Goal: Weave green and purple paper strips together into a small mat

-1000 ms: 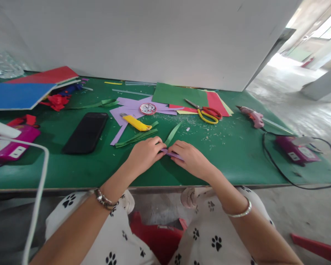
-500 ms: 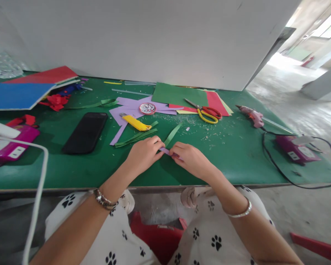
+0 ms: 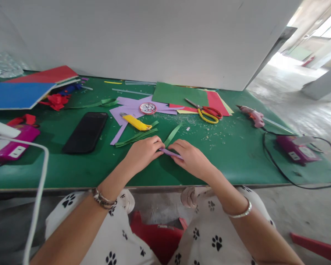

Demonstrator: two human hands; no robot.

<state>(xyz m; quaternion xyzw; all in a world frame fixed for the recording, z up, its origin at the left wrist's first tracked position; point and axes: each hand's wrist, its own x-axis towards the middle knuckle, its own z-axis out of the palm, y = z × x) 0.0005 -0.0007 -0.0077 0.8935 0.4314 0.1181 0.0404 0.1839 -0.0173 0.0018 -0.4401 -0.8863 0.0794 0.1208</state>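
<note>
A narrow purple paper strip (image 3: 171, 153) stretches between my two hands just above the front of the green table. My left hand (image 3: 145, 151) pinches its left end between thumb and fingers. Around its right end are the closed fingers and thumb of my right hand (image 3: 189, 157), which partly hide that end. Just beyond my hands lies a loose green paper strip (image 3: 173, 133). More green strips (image 3: 136, 137) lie past my left hand, beside a yellow utility knife (image 3: 137, 122). Purple paper pieces (image 3: 121, 115) are behind it, with a small round dish of beads (image 3: 148, 108) on them.
Scissors (image 3: 208, 113) rest by coloured paper sheets (image 3: 182, 94) at the back. A black phone (image 3: 85, 133) lies to the left, near a magenta power strip (image 3: 18, 145). At right are a pink glue gun (image 3: 253, 116) and its looping black cord (image 3: 276, 167). A white panel (image 3: 143, 40) stands behind.
My right hand's fingers have loosened and shifted slightly along the purple strip, so more of it shows. My left hand has stayed in nearly the same place.
</note>
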